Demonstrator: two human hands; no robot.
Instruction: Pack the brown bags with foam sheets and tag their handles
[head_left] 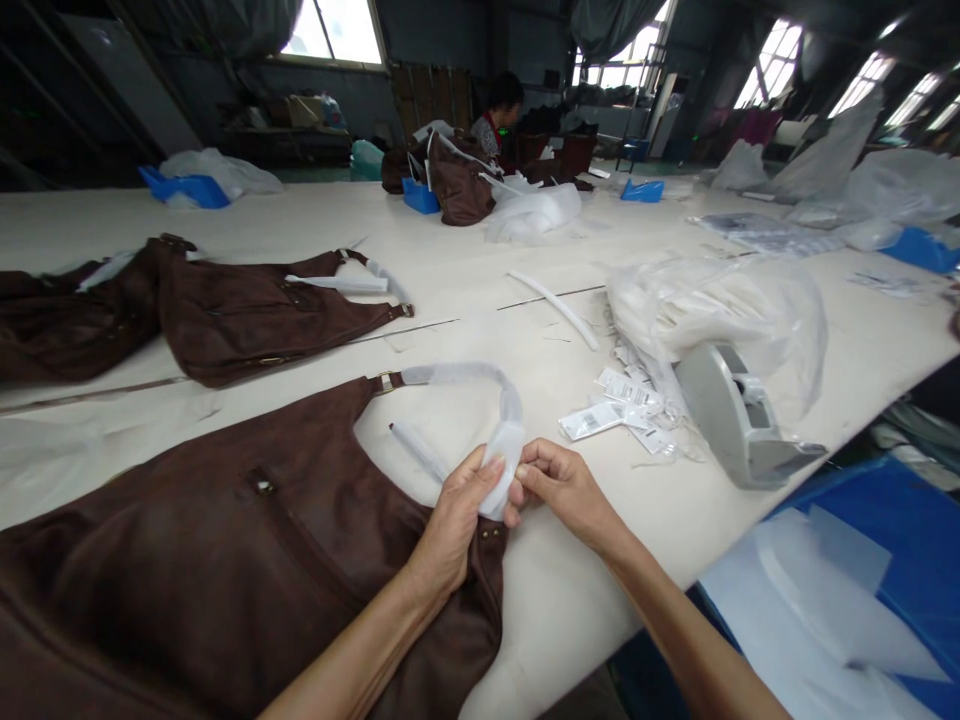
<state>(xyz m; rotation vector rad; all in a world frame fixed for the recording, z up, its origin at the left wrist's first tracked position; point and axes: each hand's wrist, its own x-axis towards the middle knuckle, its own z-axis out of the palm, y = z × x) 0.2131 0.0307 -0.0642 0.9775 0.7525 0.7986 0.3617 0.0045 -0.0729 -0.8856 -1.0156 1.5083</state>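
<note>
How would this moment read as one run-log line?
left hand: holding white-wrapped strap | right hand: fingertips at strap's edge | brown bag: lying on table | gray tape dispenser: beyond right hand

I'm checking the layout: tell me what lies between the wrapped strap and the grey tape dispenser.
The head view shows white tags on the table between the strap and the dispenser.

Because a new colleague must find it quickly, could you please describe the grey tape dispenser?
On the long white table, look to the right of the person's right hand, near the edge. Beside the white tags and in front of the filled clear plastic bag sits the grey tape dispenser. Its hard, curved grey body sets it apart from the flat tags and see-through bag.
</note>
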